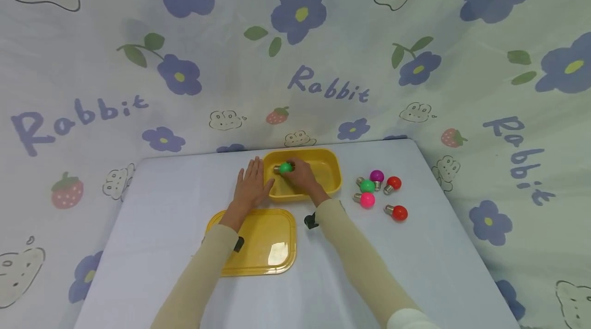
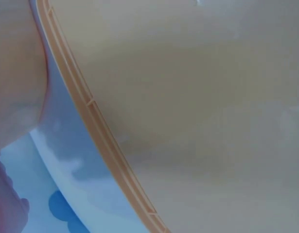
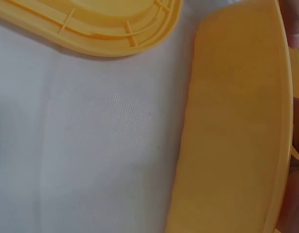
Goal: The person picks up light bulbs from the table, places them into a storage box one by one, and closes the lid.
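Note:
In the head view, a yellow plastic box (image 1: 324, 169) stands at the back of the table. My right hand (image 1: 303, 175) reaches over its front side and pinches a green light bulb (image 1: 286, 167) by its round end, the metal base pointing left. The bulb is inside the box's outline; whether it touches the floor cannot be told. My left hand (image 1: 251, 185) lies along the box's left side with straight fingers, the thumb at the rim. In the right wrist view the box wall (image 3: 232, 121) hides most of the right hand.
A yellow lid (image 1: 260, 242) lies in front of the box, below the left forearm. To the right of the box are loose bulbs: a purple one (image 1: 376, 176), a green one (image 1: 367, 186), a pink one (image 1: 367, 200) and two red ones. A patterned cloth hangs behind the table.

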`<action>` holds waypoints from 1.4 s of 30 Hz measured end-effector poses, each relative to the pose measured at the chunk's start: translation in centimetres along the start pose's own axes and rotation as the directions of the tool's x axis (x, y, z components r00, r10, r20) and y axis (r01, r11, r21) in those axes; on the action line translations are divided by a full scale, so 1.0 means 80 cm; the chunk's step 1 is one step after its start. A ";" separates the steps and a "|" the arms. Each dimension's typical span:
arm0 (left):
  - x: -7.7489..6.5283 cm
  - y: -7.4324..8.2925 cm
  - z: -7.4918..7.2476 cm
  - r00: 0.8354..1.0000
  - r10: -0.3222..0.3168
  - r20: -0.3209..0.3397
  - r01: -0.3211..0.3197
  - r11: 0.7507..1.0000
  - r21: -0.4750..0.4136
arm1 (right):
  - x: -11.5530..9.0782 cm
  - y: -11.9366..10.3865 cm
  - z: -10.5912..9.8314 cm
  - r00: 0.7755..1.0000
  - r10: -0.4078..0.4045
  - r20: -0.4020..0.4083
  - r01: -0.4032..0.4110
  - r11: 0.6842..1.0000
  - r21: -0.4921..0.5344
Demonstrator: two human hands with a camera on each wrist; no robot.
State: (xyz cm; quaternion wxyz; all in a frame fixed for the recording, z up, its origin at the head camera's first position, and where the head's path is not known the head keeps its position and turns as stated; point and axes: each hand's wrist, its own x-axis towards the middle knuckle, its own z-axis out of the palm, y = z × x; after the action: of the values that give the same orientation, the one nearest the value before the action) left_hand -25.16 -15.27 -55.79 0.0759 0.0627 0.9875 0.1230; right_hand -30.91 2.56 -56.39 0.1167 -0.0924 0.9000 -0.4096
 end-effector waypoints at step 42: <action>0.002 0.005 -0.005 1.000 -0.011 0.000 0.011 0.999 0.031 | -0.003 0.030 -0.027 0.998 -0.053 0.025 0.053 0.999 0.005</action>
State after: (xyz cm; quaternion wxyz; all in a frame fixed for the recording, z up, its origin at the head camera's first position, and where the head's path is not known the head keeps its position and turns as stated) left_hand -25.35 -14.93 -55.35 0.0757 0.0587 0.9896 0.1075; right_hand -31.50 5.75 -56.81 0.1173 -0.1210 0.8948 -0.4134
